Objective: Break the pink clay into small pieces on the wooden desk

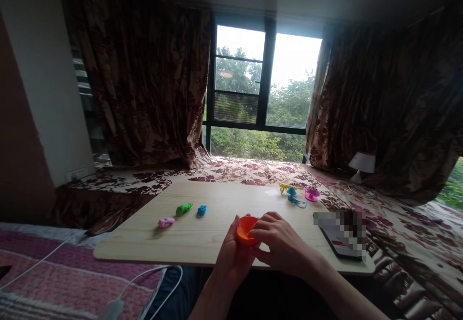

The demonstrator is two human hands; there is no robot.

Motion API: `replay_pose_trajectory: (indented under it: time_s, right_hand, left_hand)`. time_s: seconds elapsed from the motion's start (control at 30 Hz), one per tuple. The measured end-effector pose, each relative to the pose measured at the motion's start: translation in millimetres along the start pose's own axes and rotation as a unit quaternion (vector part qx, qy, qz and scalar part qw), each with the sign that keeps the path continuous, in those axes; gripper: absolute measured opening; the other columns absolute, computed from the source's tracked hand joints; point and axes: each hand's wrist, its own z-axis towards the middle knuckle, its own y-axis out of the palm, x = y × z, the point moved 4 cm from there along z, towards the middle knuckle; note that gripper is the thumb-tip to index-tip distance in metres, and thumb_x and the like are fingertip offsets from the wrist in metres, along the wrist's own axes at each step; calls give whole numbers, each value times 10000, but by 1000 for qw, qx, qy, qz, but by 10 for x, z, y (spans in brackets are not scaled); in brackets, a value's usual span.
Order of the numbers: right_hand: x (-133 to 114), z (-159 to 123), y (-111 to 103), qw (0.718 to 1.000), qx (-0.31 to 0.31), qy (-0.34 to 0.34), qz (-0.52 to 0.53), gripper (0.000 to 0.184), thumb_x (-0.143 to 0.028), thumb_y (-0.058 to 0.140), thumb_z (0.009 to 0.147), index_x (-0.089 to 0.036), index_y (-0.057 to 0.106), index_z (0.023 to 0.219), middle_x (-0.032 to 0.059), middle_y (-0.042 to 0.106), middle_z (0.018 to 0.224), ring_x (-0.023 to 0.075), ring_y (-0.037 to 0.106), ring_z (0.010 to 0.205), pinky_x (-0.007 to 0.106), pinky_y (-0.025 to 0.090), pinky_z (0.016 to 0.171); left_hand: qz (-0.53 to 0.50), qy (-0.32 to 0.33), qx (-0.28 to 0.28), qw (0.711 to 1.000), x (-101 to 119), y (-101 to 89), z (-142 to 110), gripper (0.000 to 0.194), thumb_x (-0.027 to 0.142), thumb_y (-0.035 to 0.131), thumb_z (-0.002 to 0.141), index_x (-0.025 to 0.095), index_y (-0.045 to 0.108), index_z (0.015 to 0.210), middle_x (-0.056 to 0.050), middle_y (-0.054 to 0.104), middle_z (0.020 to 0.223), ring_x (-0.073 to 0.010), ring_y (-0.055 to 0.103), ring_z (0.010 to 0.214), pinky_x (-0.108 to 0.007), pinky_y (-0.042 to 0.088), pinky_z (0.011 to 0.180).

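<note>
An orange bowl-shaped piece [244,228], hollow side facing up and toward me, is held over the near edge of the wooden table. My left hand [233,250] cups it from below and the left, thumb along its rim. From the right, my right hand [277,238] grips the rim, with fingers reaching over into the hollow. What it is made of I cannot tell for sure; it looks like modelling clay. To the left on the table lie a green lump [184,209], a small blue lump [201,210] and a pink rolled piece [166,222].
The light wooden table [137,247] has a yellow piece [286,187], a blue mushroom-like piece [292,193] and a magenta piece [311,194] at its far right. A dark tablet-like device [340,243], partly pixelated, lies on the right. A white cable [181,276] loops below the table. A lamp [362,163] stands beyond.
</note>
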Motion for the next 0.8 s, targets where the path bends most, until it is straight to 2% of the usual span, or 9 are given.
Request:
replay_pose_trajectory:
  time_s: [0.13, 0.27, 0.47, 0.57, 0.67, 0.8]
  right_hand:
    - [14, 9, 14, 1000, -1, -15, 12, 58, -213, 528, 827, -220, 585, 831, -10, 626, 813, 136, 511, 804, 291, 317, 811]
    - [10, -7, -17, 999, -1, -38, 38, 74, -191, 519, 833, -224, 585, 840, -17, 627, 835, 126, 518, 816, 286, 313, 832]
    - [-43, 23, -39, 1000, 17, 0, 4, 102, -304, 532, 831, -222, 583, 864, 2, 619, 834, 150, 509, 820, 320, 310, 841]
    - [-53, 42, -19, 1000, 10, -8, 0, 85, -264, 511, 844, -220, 582, 828, -7, 618, 813, 141, 505, 810, 308, 312, 830]
    - [-54, 36, 2, 1000, -7, -20, -6, 57, -235, 532, 826, -217, 582, 804, -13, 617, 797, 138, 504, 816, 304, 306, 842]
    - [-51, 30, 8, 999, 3, 11, -30, 71, -273, 550, 816, -215, 586, 835, 5, 612, 823, 157, 499, 836, 325, 305, 847]
  left_hand:
    - [-3, -14, -29, 999, 22, 61, -43, 330, 339, 468, 839, 77, 534, 1028, -107, 607, 991, -169, 573, 940, -284, 431, 874]
    - [8, -59, -63, 996, 4, 117, -113, 314, 330, 424, 859, 78, 543, 1003, -96, 615, 951, -156, 588, 857, -290, 447, 825]
    - [4, -15, -52, 999, -27, 137, -100, 286, 307, 432, 855, 103, 550, 1019, -94, 611, 993, -168, 574, 945, -289, 418, 887]
    - [16, -16, -48, 999, 10, 132, -107, 316, 326, 442, 848, 95, 546, 1035, -105, 611, 1006, -180, 576, 949, -306, 415, 895]
    - [36, -32, -40, 998, 36, 105, -109, 323, 331, 453, 841, 86, 551, 1027, -104, 626, 955, -177, 600, 866, -305, 451, 826]
    - [34, -19, -29, 999, 26, 78, -92, 271, 285, 460, 838, 91, 565, 995, -95, 632, 932, -168, 601, 864, -292, 448, 829]
